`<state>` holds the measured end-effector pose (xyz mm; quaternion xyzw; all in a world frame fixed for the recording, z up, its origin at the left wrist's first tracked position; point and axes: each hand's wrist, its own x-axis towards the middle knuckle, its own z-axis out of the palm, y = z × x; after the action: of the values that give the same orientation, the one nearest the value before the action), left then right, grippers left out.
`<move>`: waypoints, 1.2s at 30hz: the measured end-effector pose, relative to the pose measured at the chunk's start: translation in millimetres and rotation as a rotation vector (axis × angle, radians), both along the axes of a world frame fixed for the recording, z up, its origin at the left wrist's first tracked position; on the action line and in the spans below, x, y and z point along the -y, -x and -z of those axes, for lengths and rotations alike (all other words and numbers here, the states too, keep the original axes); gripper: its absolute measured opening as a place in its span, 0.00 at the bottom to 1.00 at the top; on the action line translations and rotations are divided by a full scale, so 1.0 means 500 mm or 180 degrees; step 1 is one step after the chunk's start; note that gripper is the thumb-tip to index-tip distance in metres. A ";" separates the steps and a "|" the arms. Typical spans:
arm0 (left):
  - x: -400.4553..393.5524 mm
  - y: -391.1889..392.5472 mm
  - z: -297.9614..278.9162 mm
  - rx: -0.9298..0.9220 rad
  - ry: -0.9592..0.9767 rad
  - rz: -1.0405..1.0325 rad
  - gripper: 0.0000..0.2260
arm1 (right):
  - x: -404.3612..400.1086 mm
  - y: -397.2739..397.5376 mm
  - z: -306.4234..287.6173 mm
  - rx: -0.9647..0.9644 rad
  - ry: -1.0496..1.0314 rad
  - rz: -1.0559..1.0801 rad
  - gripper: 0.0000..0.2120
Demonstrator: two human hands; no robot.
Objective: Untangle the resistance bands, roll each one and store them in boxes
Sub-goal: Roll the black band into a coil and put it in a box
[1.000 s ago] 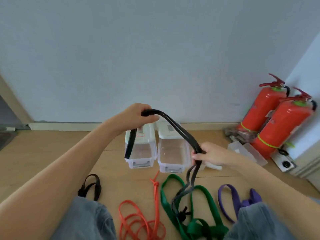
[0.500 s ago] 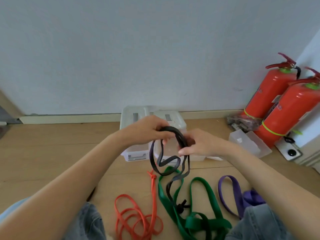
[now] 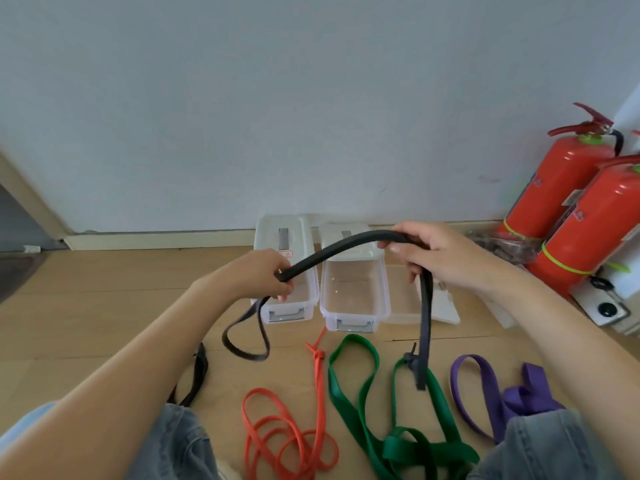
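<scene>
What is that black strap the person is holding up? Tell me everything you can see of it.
The black band is a long, flat, matte strip, rubbery by its look. It arches in the air between both hands, above the clear boxes. The left hand grips one part, below which a loop hangs down toward the wooden floor. The right hand grips the other part, from which the doubled strap hangs straight down in front of the green band.

Two boxes (image 3: 286, 271) (image 3: 351, 292) are set side by side on the floor (image 3: 104, 306) before the wall (image 3: 311, 98); a band (image 3: 346, 247) is held above them between the left hand (image 3: 256, 278) and right hand (image 3: 440, 258); more bands (image 3: 287, 441) (image 3: 377, 427) (image 3: 485, 396) are spread nearer the knees; two extinguishers (image 3: 557, 188) (image 3: 595, 230) are stood at the far right.
</scene>
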<state>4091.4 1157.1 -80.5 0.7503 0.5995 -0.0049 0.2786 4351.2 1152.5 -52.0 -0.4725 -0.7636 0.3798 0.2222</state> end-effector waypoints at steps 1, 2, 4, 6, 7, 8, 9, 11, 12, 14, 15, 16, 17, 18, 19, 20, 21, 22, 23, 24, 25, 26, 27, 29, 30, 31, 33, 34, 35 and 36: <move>0.004 -0.004 -0.001 0.0042 0.0025 0.0065 0.02 | 0.005 0.001 -0.009 -0.0044 -0.0036 -0.0054 0.07; 0.010 -0.010 -0.003 0.0185 0.0076 0.0129 0.02 | 0.011 0.003 -0.014 -0.0113 -0.0062 -0.0084 0.07; 0.022 -0.031 -0.006 0.0835 0.0294 0.0233 0.07 | 0.019 0.012 -0.018 -0.0217 -0.0130 -0.0142 0.07; 0.033 -0.064 -0.008 0.1557 0.0336 0.0300 0.12 | 0.024 0.025 -0.019 -0.0147 -0.0256 -0.0215 0.06; 0.036 -0.081 -0.007 0.1826 0.0252 0.0317 0.13 | 0.026 0.030 -0.019 -0.0098 -0.0313 -0.0235 0.06; 0.037 -0.096 -0.003 0.2030 0.0152 0.0319 0.12 | 0.027 0.034 -0.019 -0.0080 -0.0335 -0.0236 0.06; 0.037 -0.109 0.000 0.2170 0.0057 0.0307 0.10 | 0.027 0.035 -0.019 -0.0083 -0.0334 -0.0226 0.07; 0.037 -0.125 0.009 0.2315 -0.0080 0.0317 0.08 | 0.028 0.031 -0.018 -0.0081 -0.0343 -0.0163 0.07; 0.036 -0.128 0.015 0.2302 -0.0148 0.0364 0.07 | 0.028 0.027 -0.017 -0.0110 -0.0366 -0.0113 0.07; 0.030 -0.127 0.030 0.1959 -0.0430 0.0464 0.04 | 0.028 0.020 -0.014 -0.0278 -0.0383 -0.0002 0.06; 0.025 -0.123 0.038 0.1692 -0.0574 0.0483 0.02 | 0.028 0.016 -0.012 -0.0397 -0.0347 0.0053 0.05; 0.022 -0.118 0.047 0.1441 -0.0641 0.0493 0.01 | 0.029 0.013 -0.011 -0.0527 -0.0275 0.0102 0.05; 0.021 -0.112 0.053 0.1232 -0.0641 0.0492 0.02 | 0.030 0.009 -0.010 -0.0672 -0.0183 0.0134 0.05; 0.020 -0.105 0.059 0.1070 -0.0606 0.0481 0.04 | 0.031 0.005 -0.010 -0.0835 -0.0087 0.0171 0.05; 0.020 -0.098 0.062 0.0942 -0.0565 0.0445 0.04 | 0.031 0.000 -0.010 -0.1036 -0.0016 0.0230 0.05; 0.021 -0.091 0.065 0.0850 -0.0544 0.0409 0.04 | 0.032 -0.004 -0.013 -0.1267 0.0031 0.0316 0.06; 0.021 -0.084 0.064 0.0788 -0.0540 0.0373 0.04 | 0.032 -0.009 -0.016 -0.1518 0.0033 0.0398 0.06; 0.021 -0.078 0.061 0.0766 -0.0542 0.0343 0.04 | 0.032 -0.015 -0.020 -0.1766 0.0027 0.0471 0.06; 0.021 -0.072 0.053 0.0756 -0.0550 0.0330 0.04 | 0.030 -0.022 -0.022 -0.1934 0.0039 0.0538 0.06; 0.022 -0.065 0.041 0.0746 -0.0593 0.0334 0.04 | 0.030 -0.030 -0.025 -0.1944 0.0081 0.0575 0.06; 0.022 -0.058 0.024 0.0754 -0.0666 0.0345 0.05 | 0.028 -0.040 -0.026 -0.1704 0.0151 0.0570 0.05; 0.025 -0.050 0.006 0.0826 -0.0748 0.0359 0.05 | 0.025 -0.051 -0.025 -0.1162 0.0224 0.0508 0.06; 0.030 -0.042 -0.013 0.0981 -0.0824 0.0379 0.06 | 0.022 -0.063 -0.019 -0.0370 0.0270 0.0370 0.08; 0.044 -0.032 -0.044 0.1313 -0.0939 0.0501 0.06 | 0.019 -0.074 0.006 0.1121 0.0463 -0.0014 0.11; 0.054 -0.036 -0.054 0.1336 -0.0937 0.0603 0.07 | 0.023 -0.069 0.021 0.1537 0.0650 -0.0176 0.11; 0.062 -0.046 -0.056 0.1275 -0.0889 0.0711 0.08 | 0.029 -0.057 0.035 0.1670 0.0842 -0.0289 0.13; 0.072 -0.075 -0.041 0.1102 -0.0794 0.0908 0.07 | 0.038 -0.023 0.051 0.1284 0.0904 -0.0410 0.18; 0.072 -0.089 -0.032 0.1030 -0.0809 0.0973 0.07 | 0.041 -0.004 0.054 0.0909 0.0864 -0.0391 0.19; 0.070 -0.099 -0.024 0.0987 -0.0824 0.1012 0.08 | 0.044 0.012 0.054 0.0596 0.0792 -0.0360 0.17; 0.065 -0.104 -0.018 0.0963 -0.0824 0.1027 0.09 | 0.046 0.027 0.050 0.0431 0.0627 -0.0345 0.14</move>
<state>4143.6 1124.7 -71.7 0.8579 0.4191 0.1398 0.2624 4337.8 1129.3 -77.3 -0.4747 -0.7603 0.4316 0.1018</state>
